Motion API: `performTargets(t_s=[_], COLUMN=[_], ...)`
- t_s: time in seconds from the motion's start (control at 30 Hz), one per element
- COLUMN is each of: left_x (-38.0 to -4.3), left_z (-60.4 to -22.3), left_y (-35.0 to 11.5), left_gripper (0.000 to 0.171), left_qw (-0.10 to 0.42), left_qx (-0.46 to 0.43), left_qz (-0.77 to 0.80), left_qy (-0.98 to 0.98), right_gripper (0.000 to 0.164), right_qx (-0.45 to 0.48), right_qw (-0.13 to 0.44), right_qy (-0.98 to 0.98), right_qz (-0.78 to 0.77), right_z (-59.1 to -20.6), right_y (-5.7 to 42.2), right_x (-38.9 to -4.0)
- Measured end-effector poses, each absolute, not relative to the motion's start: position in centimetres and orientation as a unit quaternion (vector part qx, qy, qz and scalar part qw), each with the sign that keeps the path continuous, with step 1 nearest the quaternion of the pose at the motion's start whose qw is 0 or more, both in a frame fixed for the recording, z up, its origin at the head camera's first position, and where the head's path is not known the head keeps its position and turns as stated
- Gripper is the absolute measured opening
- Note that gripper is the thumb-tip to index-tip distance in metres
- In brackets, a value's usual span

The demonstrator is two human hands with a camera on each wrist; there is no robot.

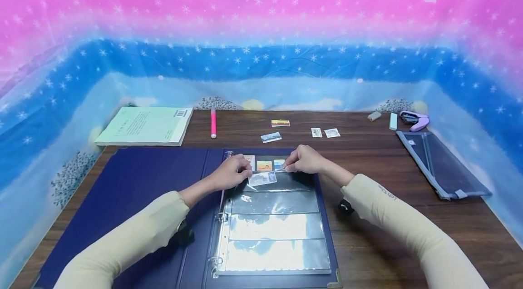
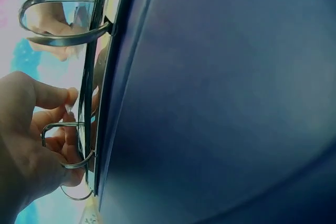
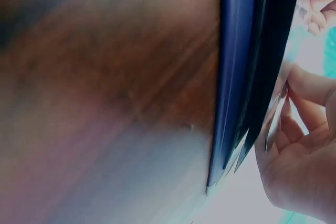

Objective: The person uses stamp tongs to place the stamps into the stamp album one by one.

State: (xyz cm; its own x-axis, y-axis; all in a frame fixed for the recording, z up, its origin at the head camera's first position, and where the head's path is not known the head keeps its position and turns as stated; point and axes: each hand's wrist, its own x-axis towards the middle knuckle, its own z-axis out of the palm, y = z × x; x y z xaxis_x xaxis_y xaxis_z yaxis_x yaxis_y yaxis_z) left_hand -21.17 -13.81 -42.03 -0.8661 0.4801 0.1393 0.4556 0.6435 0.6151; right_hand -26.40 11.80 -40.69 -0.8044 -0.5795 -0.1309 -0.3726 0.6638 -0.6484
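An open dark blue ring binder (image 1: 155, 198) lies on the table with a stamp album page (image 1: 278, 227) of clear pockets on its rings. At the page's upper left, my left hand (image 1: 232, 173) pinches the edge of the top pocket's clear film between thumb and finger. Opposite it, my right hand (image 1: 304, 160) pinches the film at the upper right, and its lifted edge (image 3: 274, 124) shows in the right wrist view. Between the hands lies a pale stamp (image 1: 262, 178); whether it is under the film is unclear. Behind it an orange stamp (image 1: 264, 166) sits in the top row beside others.
Several loose stamps (image 1: 280, 123) lie behind the binder. A pale green book (image 1: 143, 126) and a pink marker (image 1: 213, 123) are at the back left. At the right are an eraser (image 1: 373, 116), a purple stapler (image 1: 416, 121) and a dark mesh zip pouch (image 1: 443, 164).
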Motion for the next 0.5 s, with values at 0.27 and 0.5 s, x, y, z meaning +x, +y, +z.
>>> performTargets(t_s=[0.27, 0.5], left_x=[-21.4, -21.5], left_z=[-41.4, -40.8], left_y=[-13.7, -13.3], left_gripper=[0.017, 0.019], left_qw=[0.056, 0.074], left_qx=[0.256, 0.261], left_qz=[0.331, 0.307], left_qy=[0.907, 0.912], right_gripper=[0.015, 0.015], right_qx=[-0.293, -0.310], right_qw=[0.240, 0.288], right_qy=[0.864, 0.843], right_qz=[-0.331, -0.333], right_z=[-40.8, -40.6], right_y=[11.8, 11.4], right_x=[-27.4, -27.5])
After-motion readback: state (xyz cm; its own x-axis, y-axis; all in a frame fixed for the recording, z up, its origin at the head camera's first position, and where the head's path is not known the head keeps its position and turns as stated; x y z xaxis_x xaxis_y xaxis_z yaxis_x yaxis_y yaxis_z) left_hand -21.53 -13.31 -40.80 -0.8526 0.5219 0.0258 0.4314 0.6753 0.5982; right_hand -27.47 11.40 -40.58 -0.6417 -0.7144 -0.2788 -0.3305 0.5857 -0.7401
